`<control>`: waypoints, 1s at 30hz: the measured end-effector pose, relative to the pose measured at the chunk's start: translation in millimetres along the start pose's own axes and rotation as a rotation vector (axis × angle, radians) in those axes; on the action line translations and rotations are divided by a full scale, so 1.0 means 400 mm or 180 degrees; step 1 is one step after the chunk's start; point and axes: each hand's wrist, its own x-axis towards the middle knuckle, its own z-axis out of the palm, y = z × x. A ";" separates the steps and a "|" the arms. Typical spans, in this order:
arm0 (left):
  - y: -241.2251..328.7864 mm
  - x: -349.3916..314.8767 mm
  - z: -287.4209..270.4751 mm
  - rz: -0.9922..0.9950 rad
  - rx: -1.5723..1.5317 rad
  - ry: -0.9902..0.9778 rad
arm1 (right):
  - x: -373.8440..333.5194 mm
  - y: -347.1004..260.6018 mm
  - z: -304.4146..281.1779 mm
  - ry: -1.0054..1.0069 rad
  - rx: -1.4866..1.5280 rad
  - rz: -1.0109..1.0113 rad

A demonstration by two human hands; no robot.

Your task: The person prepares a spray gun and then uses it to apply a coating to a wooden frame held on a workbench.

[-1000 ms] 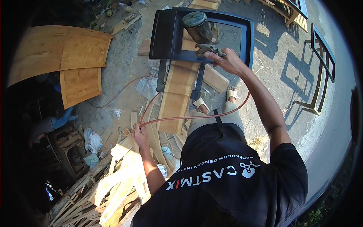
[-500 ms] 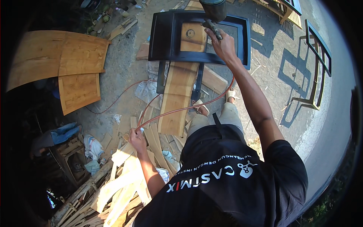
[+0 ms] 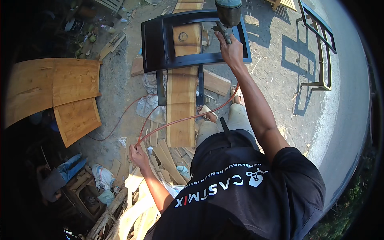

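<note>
My right hand (image 3: 232, 51) is closed round the grip of a spray gun (image 3: 229, 15), whose dark paint cup stands above the fingers. The gun is over the right part of a black wooden frame (image 3: 155, 48) with a large rectangular opening. Out to the left, my left hand (image 3: 139, 157) grips a thin red air hose (image 3: 188, 118), which loops across my front toward the gun. Beneath the frame runs a long plank (image 3: 181, 128) with pale edges. Dark legs (image 3: 200, 86) show below the frame on both sides of it.
Brown wooden panels (image 3: 76, 80) stand at the left. Scrap wood (image 3: 164, 156) is heaped near my left arm. Another dark frame (image 3: 318, 30) on legs stands at the right, by the road (image 3: 344, 132). Lower left, a person in blue trousers (image 3: 71, 168) is in shade.
The view has shifted, so the frame and plank appear farther left. My right hand with the spray gun has come a little nearer and sits closer to the frame's right end.
</note>
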 end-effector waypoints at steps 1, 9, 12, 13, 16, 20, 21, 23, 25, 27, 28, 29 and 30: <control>0.001 0.006 0.003 0.0030 -0.0006 -0.0012 | -0.005 0.005 -0.021 0.0081 0.0008 0.0065; -0.010 0.041 0.026 0.0205 -0.0156 -0.0194 | -0.005 0.051 -0.104 0.0846 -0.0439 0.0155; -0.022 0.048 0.029 0.0190 -0.0131 -0.0240 | 0.005 0.040 -0.093 0.0869 -0.0656 0.0157; -0.027 0.048 0.029 0.0172 -0.0114 -0.0254 | 0.010 0.035 -0.084 0.0841 -0.0689 0.0139; -0.022 0.061 0.024 0.0227 -0.0101 -0.0197 | 0.024 0.013 -0.041 0.0501 -0.0203 0.0068; -0.024 0.060 0.004 0.0172 -0.0024 -0.0100 | 0.031 -0.029 0.051 0.0202 -0.0087 -0.0213; -0.027 0.054 -0.002 0.0127 -0.0003 -0.0071 | 0.028 -0.045 0.072 0.0112 0.0062 -0.0248; -0.035 0.044 -0.012 0.0087 0.0019 0.0000 | 0.024 -0.080 0.108 -0.0076 0.0096 -0.0279; -0.043 0.032 -0.020 0.0102 0.0020 0.0079 | 0.029 -0.111 0.147 -0.0305 0.0003 -0.0257; -0.054 0.018 -0.026 -0.0025 -0.0031 0.0095 | 0.026 -0.149 0.180 -0.0501 0.0161 -0.0321; -0.060 0.012 -0.030 -0.0084 -0.0058 0.0101 | 0.025 -0.169 0.196 -0.0595 0.0241 -0.0349; -0.058 0.010 -0.031 -0.0101 -0.0042 0.0104 | 0.032 -0.185 0.209 -0.0732 0.0128 -0.0301; -0.056 0.008 -0.031 -0.0113 -0.0026 0.0105 | 0.038 -0.201 0.223 -0.0736 0.0263 -0.0400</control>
